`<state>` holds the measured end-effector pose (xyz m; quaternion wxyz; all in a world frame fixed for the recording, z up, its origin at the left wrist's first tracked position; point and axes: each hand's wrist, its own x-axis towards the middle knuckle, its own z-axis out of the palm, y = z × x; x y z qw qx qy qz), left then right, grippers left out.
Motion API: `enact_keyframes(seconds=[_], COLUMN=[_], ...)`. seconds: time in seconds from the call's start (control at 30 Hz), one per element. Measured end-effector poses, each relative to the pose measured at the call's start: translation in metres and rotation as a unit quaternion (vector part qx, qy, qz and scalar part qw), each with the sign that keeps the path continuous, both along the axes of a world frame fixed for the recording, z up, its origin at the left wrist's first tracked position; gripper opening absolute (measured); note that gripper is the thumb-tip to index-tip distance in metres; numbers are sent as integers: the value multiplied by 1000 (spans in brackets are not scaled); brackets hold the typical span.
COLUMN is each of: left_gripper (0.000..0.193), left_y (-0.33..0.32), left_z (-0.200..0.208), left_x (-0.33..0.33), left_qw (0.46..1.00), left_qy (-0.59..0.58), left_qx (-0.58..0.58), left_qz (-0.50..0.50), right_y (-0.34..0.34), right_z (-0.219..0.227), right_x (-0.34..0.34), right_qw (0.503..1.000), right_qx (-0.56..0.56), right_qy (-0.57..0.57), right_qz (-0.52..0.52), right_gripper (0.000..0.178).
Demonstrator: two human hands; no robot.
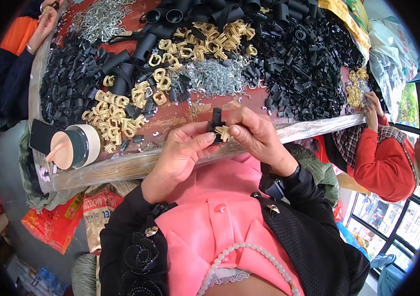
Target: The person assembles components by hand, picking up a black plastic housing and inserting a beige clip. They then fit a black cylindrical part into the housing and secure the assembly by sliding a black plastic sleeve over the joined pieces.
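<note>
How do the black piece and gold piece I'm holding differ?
The black piece is dark and blocky; the gold piece is pale and irregular. The black piece extends farther up the picture than the gold piece. Both sit between your left hand and right hand.

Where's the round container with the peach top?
In the head view, the container is on the near left corner of the table, between the flat black object and the golden loops.
</note>
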<state>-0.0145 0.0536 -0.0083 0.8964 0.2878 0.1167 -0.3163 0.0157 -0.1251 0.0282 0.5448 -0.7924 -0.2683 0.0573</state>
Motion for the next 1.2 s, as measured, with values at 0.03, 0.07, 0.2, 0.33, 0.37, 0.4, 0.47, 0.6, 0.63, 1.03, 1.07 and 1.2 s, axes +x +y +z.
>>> enact_keyframes(seconds=[0.03,0.07,0.2,0.33,0.37,0.4,0.47,0.6,0.63,1.03,1.07,1.2], left_gripper=[28,28,29,29,29,29,29,26,25,25,25,19], left_y=[-1,-1,0,3,3,4,4,4,5,9,9,11], left_z=[-1,-2,-2,-3,-3,-3,-2,-2,-3,-2,-2,-3], left_x=[0,0,1,4,5,5,6,7,8,7,7,7], left_qw=[1000,1000,1000,1000,999,999,999,998,998,998,998,1000], left_qy=[-5,-9,-3,4,4,6,16,29,30,13,11,1], left_qx=[8,16,20,1,-8,-8,-32,-45,-45,15,13,1], left_qz=[-3,-6,-16,-28,-32,-33,-28,-23,-22,-62,-65,-12], right_y=[0,1,2,1,1,1,3,5,5,-3,-11,-48], right_z=[2,4,6,5,5,5,5,7,9,-20,-21,-12], right_x=[0,0,2,6,8,8,9,12,14,-7,-8,0], right_qw=[1000,1000,996,993,993,994,993,991,989,963,972,964], right_qx=[0,-5,-10,-2,-3,-4,-1,-19,-43,113,90,-178], right_qy=[4,27,92,118,111,104,111,129,135,241,210,-29], right_qz=[0,5,18,25,29,33,29,26,27,-48,-49,-196], right_gripper=[19,17,14,16,17,19,19,18,17,19,18,15])
